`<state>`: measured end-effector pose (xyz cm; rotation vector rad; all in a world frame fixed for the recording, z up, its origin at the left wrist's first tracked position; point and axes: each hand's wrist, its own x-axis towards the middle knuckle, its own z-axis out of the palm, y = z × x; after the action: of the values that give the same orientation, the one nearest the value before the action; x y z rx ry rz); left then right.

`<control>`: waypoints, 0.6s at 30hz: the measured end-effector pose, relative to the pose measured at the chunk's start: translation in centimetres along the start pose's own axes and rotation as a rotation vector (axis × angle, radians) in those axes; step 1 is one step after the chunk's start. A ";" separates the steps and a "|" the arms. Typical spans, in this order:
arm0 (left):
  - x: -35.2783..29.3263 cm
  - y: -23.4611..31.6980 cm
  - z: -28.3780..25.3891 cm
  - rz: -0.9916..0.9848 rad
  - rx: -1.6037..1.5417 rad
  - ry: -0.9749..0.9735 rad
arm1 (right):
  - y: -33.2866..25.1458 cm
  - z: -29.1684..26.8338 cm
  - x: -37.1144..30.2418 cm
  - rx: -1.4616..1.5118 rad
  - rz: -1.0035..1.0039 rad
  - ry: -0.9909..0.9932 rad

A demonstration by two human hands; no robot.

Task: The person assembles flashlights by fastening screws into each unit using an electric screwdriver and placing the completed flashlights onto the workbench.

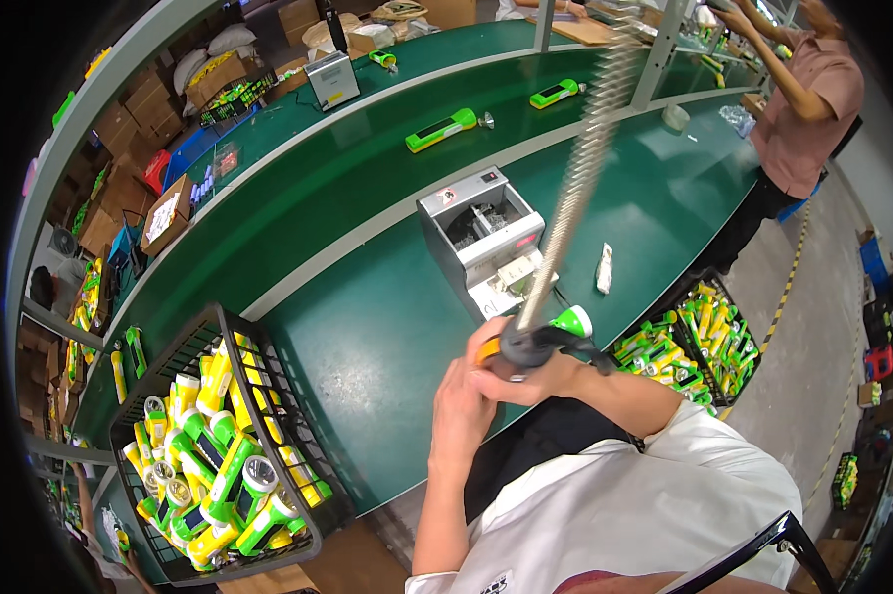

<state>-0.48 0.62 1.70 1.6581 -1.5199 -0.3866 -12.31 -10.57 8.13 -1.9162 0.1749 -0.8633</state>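
My right hand [550,381] is closed round a dark grey electric screwdriver [525,346], seen end-on from above, which hangs from a coiled metal spring [570,213]. Beside it, my left hand [463,396] is closed, its fingers meeting the right hand. An orange-yellow part [488,349] shows between them; whether it belongs to the tool or to a held piece cannot be told. Just past the hands appears a green and white flashlight head [572,322], its other end hidden. Beyond stands a grey screw feeder [481,233] with loose screws in its tray.
A black crate [298,396] of yellow and green flashlights stands at left, another crate [708,371] at right. Flashlights [444,131] lie on the green conveyor [367,168] behind the workbench [337,346]. A small white packet [604,269] lies right of the feeder. Another person [812,99] stands far right.
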 end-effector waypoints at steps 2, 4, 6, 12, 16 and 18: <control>0.7 1.0 -0.3 -0.001 0.020 0.016 | -1.0 -1.9 -0.2 0.057 -0.084 0.064; 0.6 1.4 -0.5 -0.066 0.075 -0.025 | -1.4 -4.2 -0.2 0.428 -0.087 0.129; 0.1 1.2 -1.1 -0.060 0.104 0.006 | -2.2 -6.2 1.0 0.543 -0.200 0.304; -0.4 1.3 -2.8 -0.118 0.243 0.012 | 0.2 -9.8 2.9 0.428 -0.239 0.438; 1.6 2.3 -1.4 0.012 0.243 -0.020 | 1.6 -9.5 3.4 0.436 -0.288 0.420; 2.3 2.2 -0.6 0.029 0.234 -0.034 | 1.9 -9.4 3.4 0.396 -0.277 0.408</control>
<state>-1.05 -1.16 4.38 1.8135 -1.6643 -0.2287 -15.31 -19.93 10.67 -1.3979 -0.0222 -1.3630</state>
